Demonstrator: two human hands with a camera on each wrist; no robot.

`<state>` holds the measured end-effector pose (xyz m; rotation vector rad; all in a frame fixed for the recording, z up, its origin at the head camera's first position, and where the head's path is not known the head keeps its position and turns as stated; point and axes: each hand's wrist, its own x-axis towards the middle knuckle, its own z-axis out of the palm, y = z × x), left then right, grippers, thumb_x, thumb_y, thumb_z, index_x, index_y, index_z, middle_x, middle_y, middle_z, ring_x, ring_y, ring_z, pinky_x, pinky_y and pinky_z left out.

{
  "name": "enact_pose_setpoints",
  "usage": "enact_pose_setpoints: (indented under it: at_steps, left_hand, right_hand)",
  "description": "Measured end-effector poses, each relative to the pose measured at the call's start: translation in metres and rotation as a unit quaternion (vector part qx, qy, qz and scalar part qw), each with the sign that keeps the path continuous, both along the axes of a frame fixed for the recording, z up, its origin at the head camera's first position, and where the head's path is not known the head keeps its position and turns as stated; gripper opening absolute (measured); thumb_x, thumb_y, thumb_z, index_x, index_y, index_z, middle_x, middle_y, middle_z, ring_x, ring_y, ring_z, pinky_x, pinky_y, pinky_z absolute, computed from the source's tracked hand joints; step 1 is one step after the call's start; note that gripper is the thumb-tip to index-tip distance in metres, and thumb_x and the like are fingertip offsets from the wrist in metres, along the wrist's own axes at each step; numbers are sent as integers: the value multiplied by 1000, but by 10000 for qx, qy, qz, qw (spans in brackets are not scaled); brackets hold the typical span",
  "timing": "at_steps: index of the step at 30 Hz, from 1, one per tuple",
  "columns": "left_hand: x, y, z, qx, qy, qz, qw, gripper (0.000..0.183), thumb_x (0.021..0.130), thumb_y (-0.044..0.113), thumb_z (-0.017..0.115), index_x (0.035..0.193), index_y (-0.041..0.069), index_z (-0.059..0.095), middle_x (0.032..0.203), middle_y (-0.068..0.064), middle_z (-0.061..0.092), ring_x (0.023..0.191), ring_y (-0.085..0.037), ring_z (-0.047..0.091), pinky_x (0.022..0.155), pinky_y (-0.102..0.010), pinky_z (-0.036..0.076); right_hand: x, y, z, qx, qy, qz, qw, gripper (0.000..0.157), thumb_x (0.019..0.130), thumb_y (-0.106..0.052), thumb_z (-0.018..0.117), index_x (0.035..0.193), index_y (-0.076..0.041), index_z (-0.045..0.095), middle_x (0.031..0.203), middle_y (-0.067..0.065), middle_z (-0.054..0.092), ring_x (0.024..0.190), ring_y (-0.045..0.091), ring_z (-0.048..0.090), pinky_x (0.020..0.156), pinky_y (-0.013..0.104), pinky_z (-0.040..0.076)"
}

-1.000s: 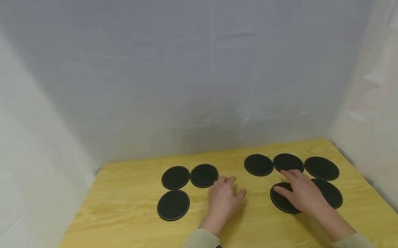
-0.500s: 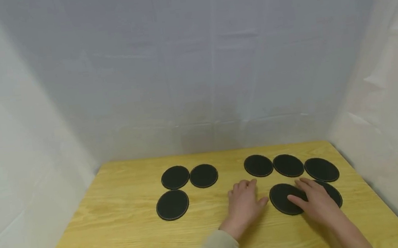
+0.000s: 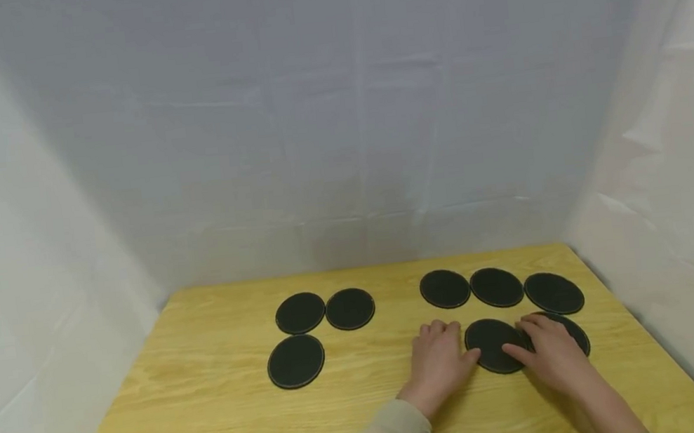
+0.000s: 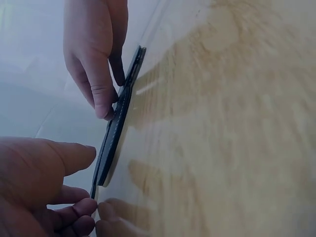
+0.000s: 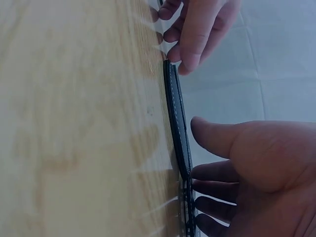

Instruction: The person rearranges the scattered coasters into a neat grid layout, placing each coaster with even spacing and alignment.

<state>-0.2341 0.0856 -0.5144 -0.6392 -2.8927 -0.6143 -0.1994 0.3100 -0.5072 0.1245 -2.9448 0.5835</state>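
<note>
In the head view a black round coaster (image 3: 494,346) with a stitched edge lies between my two hands, at the front of the right-hand group. My left hand (image 3: 440,363) is at its left side, thumb tip at the rim, loosely bent fingertips down by the wood. On the other side my right hand (image 3: 552,357) rests its relaxed fingers where this coaster meets a second coaster (image 3: 578,339), which it partly covers. From the right wrist, the coaster edge (image 5: 176,113) is seen side-on, with my left thumb close to its end and my right fingertips along the other end.
Behind the hands lie a coaster (image 3: 445,289), another coaster (image 3: 496,287) and a third coaster (image 3: 554,293) in a row. Three more form a corner to the left, including a front coaster (image 3: 296,361). White sheeting (image 3: 337,119) surrounds the wooden table (image 3: 215,414).
My left hand has moved right, from beside the left group to the front coaster. My right hand has shifted slightly right and nearer, uncovering more of that coaster.
</note>
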Motion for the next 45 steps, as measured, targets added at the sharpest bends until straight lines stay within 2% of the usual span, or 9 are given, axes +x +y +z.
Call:
enact_pose_setpoints:
  at_steps: [5, 11, 20, 31, 38, 41, 43, 45]
  left_hand:
    - [-2, 5, -13, 17, 201, 184, 9996, 53, 99, 51, 81, 137, 13, 76, 126, -3, 68, 114, -23, 58, 94, -42, 50]
    - [3, 6, -2, -190, 189, 196, 9994, 49, 98, 51, 83, 133, 17, 77, 121, 0, 65, 109, -20, 56, 89, -39, 47]
    - [3, 4, -2, -41, 250, 194, 9995, 43, 97, 48, 85, 127, 18, 77, 117, 0, 65, 105, -20, 56, 86, -38, 45]
    - [4, 3, 1, 232, 20, 227, 9995, 35, 99, 42, 85, 123, 18, 77, 117, -1, 66, 107, -21, 57, 88, -38, 44]
    - [4, 2, -2, 485, -65, 307, 9983, 34, 97, 38, 87, 122, 16, 78, 117, -1, 68, 108, -22, 59, 90, -38, 43]
    - [5, 1, -5, 705, -68, 381, 9968, 33, 95, 35, 89, 119, 14, 78, 114, -2, 68, 106, -23, 60, 90, -39, 43]
    - [6, 0, -6, 832, -7, 428, 9956, 33, 94, 34, 91, 116, 13, 77, 111, -2, 68, 103, -23, 60, 88, -39, 43]
    - [6, 0, -7, 905, 67, 455, 9948, 33, 93, 34, 92, 113, 13, 75, 107, -2, 67, 100, -23, 60, 86, -39, 42]
  right_hand:
    - [0, -3, 2, 60, -119, -49, 9999, 58, 104, -33, 79, 134, 15, 67, 147, 39, 56, 134, 68, 48, 102, 81, 42]
    - [1, -3, 3, 28, -99, -98, 9999, 54, 104, -29, 79, 133, 15, 68, 147, 39, 55, 134, 68, 48, 102, 81, 43]
    - [-1, -2, 3, -158, -42, -180, 9997, 47, 103, -24, 79, 129, 15, 70, 145, 40, 56, 133, 67, 50, 105, 78, 42]
    - [1, 0, 12, -851, -179, -103, 9962, 42, 102, -17, 80, 127, 15, 71, 144, 43, 55, 136, 68, 47, 111, 76, 40]
    - [2, -2, 14, -948, -193, -242, 9950, 42, 101, -17, 81, 130, 11, 72, 141, 41, 58, 135, 67, 48, 110, 77, 39]
    - [1, -3, 13, -1196, -298, -291, 9919, 41, 102, -16, 80, 134, 9, 70, 131, 33, 66, 124, 57, 60, 105, 70, 46]
    - [0, -4, 13, -1420, -433, -330, 9884, 42, 104, -14, 78, 138, 7, 67, 120, 24, 70, 113, 45, 67, 100, 63, 51]
    - [-2, -4, 13, -1643, -591, -371, 9839, 42, 105, -13, 76, 141, 5, 65, 110, 13, 71, 101, 31, 67, 91, 54, 53]
